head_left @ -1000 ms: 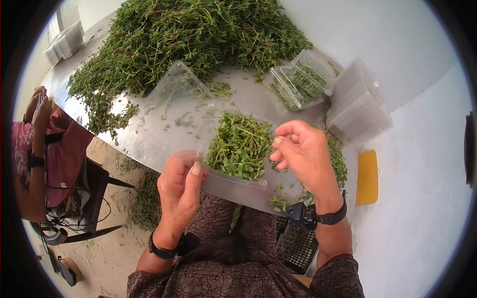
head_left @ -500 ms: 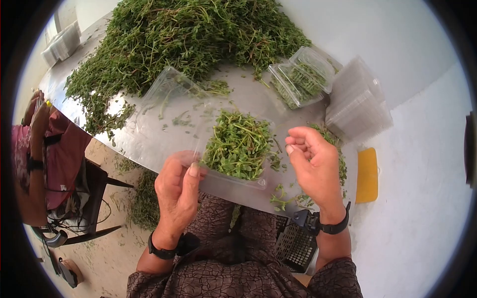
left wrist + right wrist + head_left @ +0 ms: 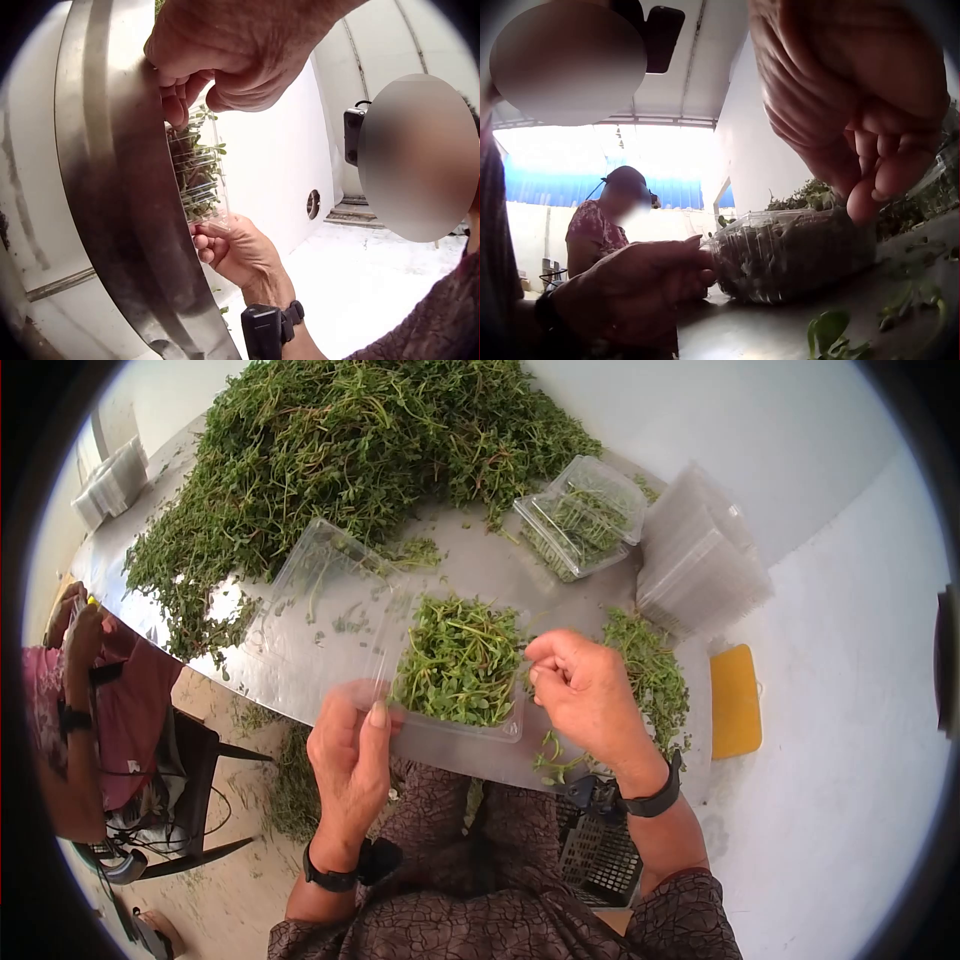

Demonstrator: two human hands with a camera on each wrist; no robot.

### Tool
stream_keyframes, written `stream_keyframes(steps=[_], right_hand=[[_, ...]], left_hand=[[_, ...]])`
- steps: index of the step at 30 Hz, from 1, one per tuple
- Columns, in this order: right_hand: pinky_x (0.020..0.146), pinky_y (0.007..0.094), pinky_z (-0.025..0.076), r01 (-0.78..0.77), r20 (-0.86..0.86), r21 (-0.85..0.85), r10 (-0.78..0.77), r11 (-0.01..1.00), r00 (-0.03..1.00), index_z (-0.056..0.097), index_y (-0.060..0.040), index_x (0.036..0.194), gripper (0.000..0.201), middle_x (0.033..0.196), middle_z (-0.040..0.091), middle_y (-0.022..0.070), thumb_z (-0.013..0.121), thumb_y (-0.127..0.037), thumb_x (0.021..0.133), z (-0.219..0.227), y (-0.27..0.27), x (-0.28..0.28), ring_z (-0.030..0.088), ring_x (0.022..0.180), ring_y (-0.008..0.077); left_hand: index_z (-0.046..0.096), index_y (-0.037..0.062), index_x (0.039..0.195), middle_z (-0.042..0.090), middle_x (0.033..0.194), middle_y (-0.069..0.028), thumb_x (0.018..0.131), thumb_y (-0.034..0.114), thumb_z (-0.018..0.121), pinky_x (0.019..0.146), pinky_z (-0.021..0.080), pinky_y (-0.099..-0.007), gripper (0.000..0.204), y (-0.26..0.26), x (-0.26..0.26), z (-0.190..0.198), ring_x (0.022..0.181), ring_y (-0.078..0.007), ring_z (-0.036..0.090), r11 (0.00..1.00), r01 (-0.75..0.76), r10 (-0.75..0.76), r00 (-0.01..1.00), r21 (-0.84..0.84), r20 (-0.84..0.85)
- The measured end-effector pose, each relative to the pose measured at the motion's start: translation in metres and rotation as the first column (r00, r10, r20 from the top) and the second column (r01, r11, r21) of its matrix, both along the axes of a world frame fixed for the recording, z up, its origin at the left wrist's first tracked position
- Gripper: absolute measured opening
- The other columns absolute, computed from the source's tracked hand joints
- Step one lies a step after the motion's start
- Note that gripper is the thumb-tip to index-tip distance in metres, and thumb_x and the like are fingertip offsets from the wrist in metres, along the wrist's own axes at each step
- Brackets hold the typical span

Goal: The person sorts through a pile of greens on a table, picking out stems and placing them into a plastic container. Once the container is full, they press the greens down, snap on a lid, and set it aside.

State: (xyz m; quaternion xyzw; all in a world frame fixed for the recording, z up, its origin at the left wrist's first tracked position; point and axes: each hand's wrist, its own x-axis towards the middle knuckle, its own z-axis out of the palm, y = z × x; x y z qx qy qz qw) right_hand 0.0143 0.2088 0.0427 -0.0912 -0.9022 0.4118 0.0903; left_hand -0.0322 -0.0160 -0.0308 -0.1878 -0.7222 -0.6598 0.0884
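Note:
A clear plastic clamshell container [image 3: 455,660] packed with green herb sprigs sits at the near edge of the steel table [image 3: 480,570], its lid [image 3: 320,585] lying open to the left. My left hand [image 3: 350,740] grips its near left corner, thumb on top. My right hand [image 3: 575,685] has its fingers curled against the right rim and pinches it. The left wrist view shows the container [image 3: 196,172] edge-on between the left hand [image 3: 225,52] and right hand [image 3: 225,247]. In the right wrist view the right fingertips [image 3: 862,202] touch the container [image 3: 795,255].
A big heap of loose herbs [image 3: 340,440] covers the far table. A second herb-filled clamshell [image 3: 580,515] and a stack of empty containers [image 3: 700,560] stand at the right. A small herb pile [image 3: 650,670] lies beside my right hand. Another person [image 3: 70,700] sits left.
My right hand drew away to the right of the container, then came back to its right rim. The left hand kept its grip on the corner.

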Motion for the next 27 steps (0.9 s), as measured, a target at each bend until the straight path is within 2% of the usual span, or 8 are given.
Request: stream_keyframes(steps=[2,4,8,13,20,23,25,27], right_hand=[[0.057,0.0264,0.048,-0.002,-0.025,0.031,0.003,1.0,1.0,0.064,0.0051,0.102,0.016,0.077,0.067,0.0063,0.061,0.0,0.087,0.003,-0.002,-0.001,0.059,0.068,0.0077],[0.059,0.036,0.05,0.004,-0.144,0.115,0.013,0.993,0.989,0.066,0.0,0.088,0.008,0.072,0.067,0.0141,0.061,-0.001,0.082,0.005,-0.003,-0.003,0.065,0.061,0.0267],[0.061,0.0371,0.05,-0.036,-0.24,0.25,0.098,0.968,0.966,0.067,-0.0017,0.085,0.006,0.076,0.067,0.0131,0.064,-0.003,0.08,0.005,-0.007,-0.003,0.064,0.065,0.0278],[0.074,0.039,0.051,-0.047,-0.144,0.573,0.157,0.819,0.977,0.071,-0.0027,0.09,0.013,0.097,0.068,0.0139,0.068,-0.004,0.078,0.01,-0.018,0.002,0.064,0.088,0.0312],[0.095,0.0451,0.047,-0.15,-0.205,0.517,0.292,0.843,0.934,0.072,-0.0003,0.096,0.018,0.121,0.062,0.0254,0.068,-0.006,0.08,0.007,-0.022,0.006,0.057,0.113,0.0374],[0.094,0.0442,0.048,-0.099,-0.288,0.467,0.257,0.879,0.922,0.072,0.0001,0.096,0.017,0.121,0.063,0.0251,0.067,-0.005,0.08,0.01,-0.015,0.006,0.059,0.112,0.0382],[0.091,0.0441,0.05,0.04,-0.343,0.32,0.077,0.946,0.936,0.071,0.0007,0.098,0.019,0.117,0.064,0.0252,0.067,-0.004,0.08,0.014,-0.007,0.004,0.062,0.106,0.0392],[0.089,0.0435,0.051,0.089,-0.348,0.34,0.037,0.936,0.937,0.069,0.0018,0.102,0.022,0.112,0.066,0.024,0.066,-0.004,0.081,0.013,0.003,-0.001,0.064,0.101,0.0387]], left_hand=[[0.061,-0.0032,0.112,0.061,0.096,-0.0045,0.101,0.013,0.05,0.071,0.049,-0.0252,0.022,-0.005,0.0,-0.002,0.077,-0.0096,0.057,0.997,0.061,-0.059,0.997,-0.049,0.053],[0.061,-0.0032,0.112,0.061,0.095,-0.0042,0.101,0.012,0.05,0.071,0.049,-0.025,0.022,-0.002,0.001,-0.001,0.077,-0.0094,0.057,0.998,0.056,-0.055,0.997,-0.03,0.046],[0.061,-0.0031,0.111,0.06,0.094,-0.0036,0.101,0.011,0.05,0.071,0.048,-0.0242,0.02,-0.002,0.002,0.002,0.077,-0.009,0.057,0.998,0.06,-0.059,0.995,-0.015,0.076],[0.062,-0.0031,0.102,0.063,0.086,-0.0083,0.095,0.007,0.053,0.063,0.048,-0.0272,0.015,0.003,0.001,0.0,0.067,-0.014,0.059,1.0,-0.004,0.003,1.0,0.027,0.026],[0.062,-0.0029,0.101,0.064,0.086,-0.0088,0.094,0.006,0.054,0.063,0.048,-0.0279,0.014,0.002,0.001,0.002,0.067,-0.0147,0.059,1.0,0.001,-0.002,1.0,0.013,0.02],[0.062,-0.0032,0.101,0.064,0.088,-0.0094,0.094,0.006,0.054,0.063,0.048,-0.028,0.014,0.002,0.002,0.001,0.068,-0.0148,0.06,1.0,-0.001,0.001,1.0,0.023,0.025],[0.062,-0.0033,0.101,0.064,0.089,-0.0098,0.094,0.006,0.054,0.064,0.048,-0.028,0.014,0.002,0.002,0.0,0.068,-0.0147,0.06,1.0,-0.003,0.002,1.0,0.025,0.021],[0.062,-0.0035,0.101,0.064,0.09,-0.0101,0.094,0.006,0.054,0.064,0.048,-0.0281,0.014,0.003,0.002,0.0,0.068,-0.0147,0.06,1.0,-0.001,0.001,1.0,0.026,0.019]])
